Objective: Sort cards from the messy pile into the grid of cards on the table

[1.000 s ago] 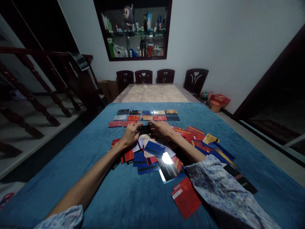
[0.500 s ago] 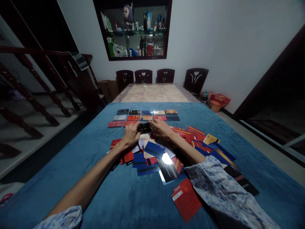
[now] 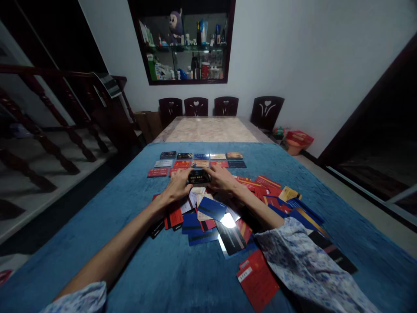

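Note:
Between my two hands is a black card with gold print and the letters VIP [image 3: 198, 177], perhaps with more cards stacked under it. My left hand [image 3: 178, 183] grips its left end, and my right hand [image 3: 220, 178] grips the right end. Just beyond, cards lie in rows; a red card [image 3: 158, 172] is at the near row's left, and an orange-red card [image 3: 182, 164] sits in the row behind. Below my hands spreads a loose heap, with a blue card [image 3: 212, 208] on top and a shiny black card [image 3: 230, 236] nearer me.
A blue cloth [image 3: 137, 261] covers the near part of the table, with bare marble-like tabletop [image 3: 211, 129] beyond. More red cards [image 3: 259, 280] lie by my right sleeve. Several dark chairs [image 3: 226, 106] stand at the far end, and a wooden railing [image 3: 48, 117] runs along the left.
The black card has tipped so that its printed face shows more fully between my hands. My hands stay in nearly the same place; the whole view has shifted slightly.

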The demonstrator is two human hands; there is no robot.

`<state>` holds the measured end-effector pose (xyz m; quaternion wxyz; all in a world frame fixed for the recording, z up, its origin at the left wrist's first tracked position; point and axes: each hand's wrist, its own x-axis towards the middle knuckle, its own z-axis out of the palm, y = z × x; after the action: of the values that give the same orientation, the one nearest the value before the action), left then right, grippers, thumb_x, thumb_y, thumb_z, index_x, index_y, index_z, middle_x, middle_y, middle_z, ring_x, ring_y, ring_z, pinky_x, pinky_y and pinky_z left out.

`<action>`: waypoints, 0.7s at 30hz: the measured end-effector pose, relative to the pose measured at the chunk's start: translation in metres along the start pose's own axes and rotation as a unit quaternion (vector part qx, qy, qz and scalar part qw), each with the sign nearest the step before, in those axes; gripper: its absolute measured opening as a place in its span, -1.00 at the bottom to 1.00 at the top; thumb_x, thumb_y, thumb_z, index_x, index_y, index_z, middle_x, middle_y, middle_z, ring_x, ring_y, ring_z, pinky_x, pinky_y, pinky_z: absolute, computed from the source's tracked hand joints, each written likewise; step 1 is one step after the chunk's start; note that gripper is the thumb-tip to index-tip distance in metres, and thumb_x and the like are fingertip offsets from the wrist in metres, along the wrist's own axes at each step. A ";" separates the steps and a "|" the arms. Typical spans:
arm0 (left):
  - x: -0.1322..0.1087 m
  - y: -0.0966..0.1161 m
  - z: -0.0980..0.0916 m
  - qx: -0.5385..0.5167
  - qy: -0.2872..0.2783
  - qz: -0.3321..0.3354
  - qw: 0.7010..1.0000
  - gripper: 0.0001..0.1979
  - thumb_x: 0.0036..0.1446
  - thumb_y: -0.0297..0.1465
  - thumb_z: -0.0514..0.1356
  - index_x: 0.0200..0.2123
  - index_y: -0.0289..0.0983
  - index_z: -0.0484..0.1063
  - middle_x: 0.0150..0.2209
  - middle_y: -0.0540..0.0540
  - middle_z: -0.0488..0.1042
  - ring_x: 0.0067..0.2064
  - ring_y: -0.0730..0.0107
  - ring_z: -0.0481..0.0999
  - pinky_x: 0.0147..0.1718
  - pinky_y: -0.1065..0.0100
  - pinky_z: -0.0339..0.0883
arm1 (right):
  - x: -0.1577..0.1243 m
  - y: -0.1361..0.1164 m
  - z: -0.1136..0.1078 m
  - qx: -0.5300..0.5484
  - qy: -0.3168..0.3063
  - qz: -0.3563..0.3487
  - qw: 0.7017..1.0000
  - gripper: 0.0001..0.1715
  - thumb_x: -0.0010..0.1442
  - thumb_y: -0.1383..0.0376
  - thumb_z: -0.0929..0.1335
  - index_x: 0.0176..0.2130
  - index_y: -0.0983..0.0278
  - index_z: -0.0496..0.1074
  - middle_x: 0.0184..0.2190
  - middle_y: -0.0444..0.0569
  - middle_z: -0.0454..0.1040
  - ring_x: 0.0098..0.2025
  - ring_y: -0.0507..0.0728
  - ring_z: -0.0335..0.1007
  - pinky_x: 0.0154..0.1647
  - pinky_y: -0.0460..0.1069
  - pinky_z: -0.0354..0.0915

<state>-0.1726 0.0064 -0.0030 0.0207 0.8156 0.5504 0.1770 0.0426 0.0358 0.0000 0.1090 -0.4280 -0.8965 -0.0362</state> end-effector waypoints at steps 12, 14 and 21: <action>0.010 -0.003 -0.009 0.040 -0.025 0.018 0.999 -0.44 0.04 -0.44 0.25 0.16 -0.22 0.35 0.13 -0.26 0.34 0.17 -0.07 0.24 0.06 -0.07 0.18 | 0.009 0.013 -0.003 0.007 -0.014 -0.016 1.000 -0.36 0.17 0.07 0.42 0.17 0.27 0.37 0.10 0.18 0.32 0.12 0.30 0.18 0.00 0.13 0.28; 0.014 -0.007 -0.009 0.037 -0.034 0.026 0.998 -0.44 0.05 -0.44 0.24 0.17 -0.21 0.34 0.14 -0.24 0.34 0.17 -0.07 0.23 0.05 -0.07 0.18 | 0.013 0.014 -0.006 0.003 -0.027 -0.016 1.000 -0.38 0.18 0.06 0.42 0.15 0.27 0.39 0.08 0.18 0.34 0.12 0.31 0.19 0.02 0.14 0.27; 0.024 -0.020 -0.013 0.054 -0.048 0.024 0.997 -0.43 0.05 -0.44 0.26 0.18 -0.19 0.36 0.11 -0.22 0.34 0.15 -0.07 0.22 0.04 -0.05 0.17 | 0.030 0.013 -0.017 -0.016 -0.066 -0.034 0.997 -0.43 0.19 0.04 0.43 0.09 0.28 0.42 0.05 0.18 0.37 0.11 0.30 0.20 0.01 0.11 0.25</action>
<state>-0.1867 0.0340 0.0113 -0.0015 0.8359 0.5382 0.1079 0.0377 0.0642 0.0230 0.0417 -0.4003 -0.9151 -0.0255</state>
